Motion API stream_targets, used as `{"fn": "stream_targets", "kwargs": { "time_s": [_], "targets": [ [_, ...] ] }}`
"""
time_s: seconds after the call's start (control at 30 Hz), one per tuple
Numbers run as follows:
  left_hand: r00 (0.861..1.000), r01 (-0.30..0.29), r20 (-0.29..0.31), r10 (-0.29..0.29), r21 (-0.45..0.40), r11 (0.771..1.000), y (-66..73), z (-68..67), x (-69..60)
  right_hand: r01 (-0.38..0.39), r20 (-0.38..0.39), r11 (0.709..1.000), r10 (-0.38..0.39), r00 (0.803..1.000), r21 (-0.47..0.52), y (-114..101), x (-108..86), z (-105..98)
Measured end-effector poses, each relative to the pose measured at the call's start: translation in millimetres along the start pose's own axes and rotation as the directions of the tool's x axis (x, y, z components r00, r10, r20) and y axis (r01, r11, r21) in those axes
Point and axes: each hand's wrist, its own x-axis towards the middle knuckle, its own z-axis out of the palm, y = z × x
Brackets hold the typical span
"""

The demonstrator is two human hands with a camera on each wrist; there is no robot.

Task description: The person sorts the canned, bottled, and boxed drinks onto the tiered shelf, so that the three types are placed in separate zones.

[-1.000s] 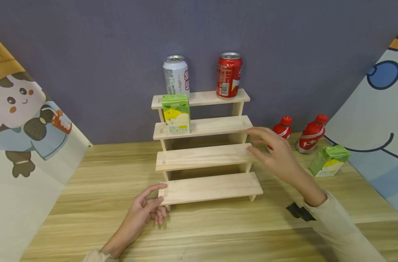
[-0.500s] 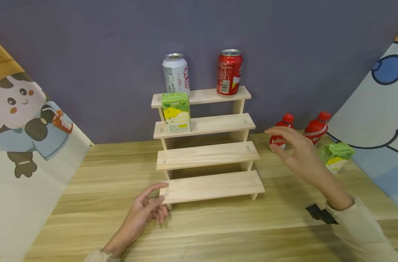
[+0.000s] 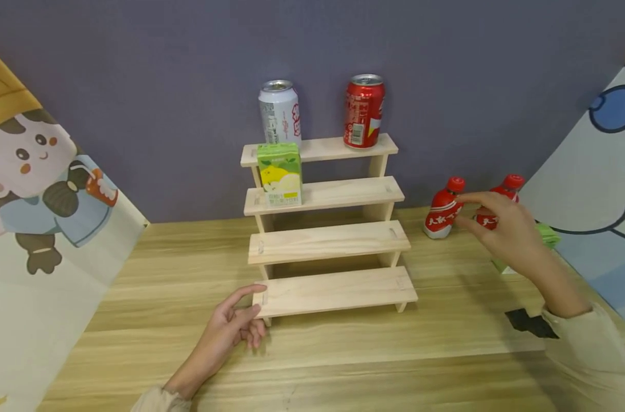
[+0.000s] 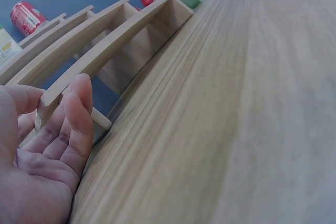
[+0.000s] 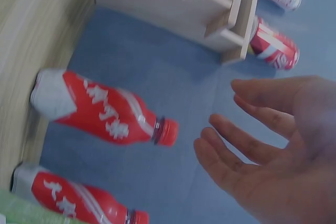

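My left hand (image 3: 225,329) pinches the left end of the lowest board of a four-step wooden display rack (image 3: 333,294). In the left wrist view its fingers (image 4: 77,124) curl round the board's corner. My right hand (image 3: 513,234) hovers with fingers spread and holds nothing. Just left of it in the head view stands a red-labelled bottle (image 3: 442,209) with a red cap. A second red bottle (image 5: 71,195) is beside that one, partly hidden by my hand in the head view. Behind the hand, a green juice box (image 3: 548,234) is mostly covered.
On the rack's top step stand a white can (image 3: 280,117) and a red can (image 3: 364,111). Another green juice box (image 3: 280,174) stands on the step below, at the left. A dark wall (image 3: 199,114) closes off the back; printed panels flank both sides.
My right hand has moved right, away from the rack's right end, to beside the red bottles. My left hand keeps its grip on the lowest board.
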Motion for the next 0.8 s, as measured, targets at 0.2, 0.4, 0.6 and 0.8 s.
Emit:
{"fn": "stream_targets", "kwargs": {
  "time_s": [0.2, 0.4, 0.6, 0.8],
  "targets": [
    [1.000, -0.005, -0.008, 0.005, 0.011, 1.000, 1.7, 1.1, 2.3, -0.040, 0.061, 0.998, 0.042, 0.997, -0.041, 22.7, -1.4, -10.9],
    [1.000, 0.004, -0.009, -0.004, -0.006, 1.000, 1.9, 0.5, 1.8, -0.177, 0.239, 0.983, 0.185, 0.953, -0.055, 39.0, -2.1, -24.1],
    [1.000, -0.005, 0.002, 0.005, -0.008, 1.000, 1.3, -0.3, 0.8, -0.203, 0.337, 0.973, 0.228, 0.913, -0.108, 61.2, -5.1, -30.0],
    [1.000, -0.010, 0.003, 0.010, -0.012, 1.000, 0.5, -0.1, 0.3, -0.171, 0.422, 0.971, 0.226, 0.878, -0.166, 81.8, -8.9, -31.6]
  ]
}}
